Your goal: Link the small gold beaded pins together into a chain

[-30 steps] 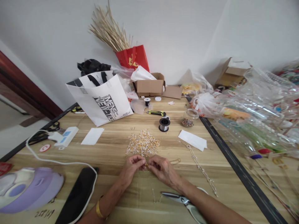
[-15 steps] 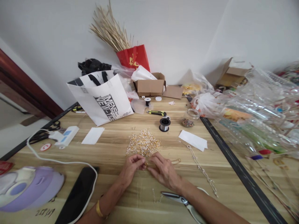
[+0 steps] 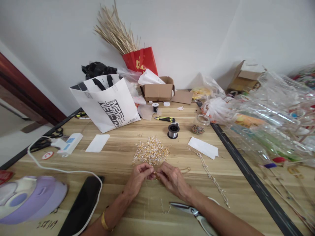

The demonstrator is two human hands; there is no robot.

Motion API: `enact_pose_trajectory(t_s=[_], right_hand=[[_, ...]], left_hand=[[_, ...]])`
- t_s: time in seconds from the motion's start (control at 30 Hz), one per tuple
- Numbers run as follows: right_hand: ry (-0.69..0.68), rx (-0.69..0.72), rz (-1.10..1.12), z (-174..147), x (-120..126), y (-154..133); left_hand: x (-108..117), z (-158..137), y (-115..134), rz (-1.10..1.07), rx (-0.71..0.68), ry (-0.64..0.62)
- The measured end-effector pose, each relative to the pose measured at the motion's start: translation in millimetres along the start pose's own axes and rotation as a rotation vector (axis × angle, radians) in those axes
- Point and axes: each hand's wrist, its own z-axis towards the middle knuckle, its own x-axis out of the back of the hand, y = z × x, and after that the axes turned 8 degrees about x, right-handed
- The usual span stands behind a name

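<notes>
My left hand (image 3: 140, 176) is closed in a pinch, with a small gold bead piece (image 3: 155, 173) at its fingertips. Facing it, my right hand (image 3: 174, 179) pinches the other side of this piece; its exact shape is too small to make out. Just beyond the fingers lies a loose pile of gold and clear beads (image 3: 151, 150). A thin gold wire with a looped end (image 3: 186, 169) sticks out to the right of my right hand. Under my right forearm are scissors (image 3: 194, 209), partly covered, with a short beaded strand (image 3: 165, 209) by their tips.
A wire spool (image 3: 173, 131), a utility knife (image 3: 165, 119) and a glass jar of beads (image 3: 200, 124) stand farther back. A beaded chain (image 3: 212, 177) lies right. At left are a white bag (image 3: 108, 105), a power strip (image 3: 71, 144) and a black phone-like slab (image 3: 80, 206).
My right hand's fingers have closed from a looser, spread pose into a pinch on the small gold piece. My left hand has stayed nearly still.
</notes>
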Motion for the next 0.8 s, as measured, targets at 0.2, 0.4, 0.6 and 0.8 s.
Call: enact_pose_trajectory(t_s=[0.2,0.4,0.6,0.8], right_hand=[[0.04,-0.03,0.02,2.3,1.8,0.0],[0.059,-0.078,0.052,3.4,2.7,-0.1],[0.055,-0.117,0.117,4.5,5.0,-1.8],[0.022,-0.156,0.132,4.8,3.8,-3.3]], left_hand=[[-1.8,-0.8,2.4,0.003,0.03,0.01],[-1.4,-0.5,2.9,0.017,0.037,0.009],[-2.6,-2.6,6.1,0.051,0.006,0.012],[1.5,-0.4,1.6,0.071,-0.025,0.005]])
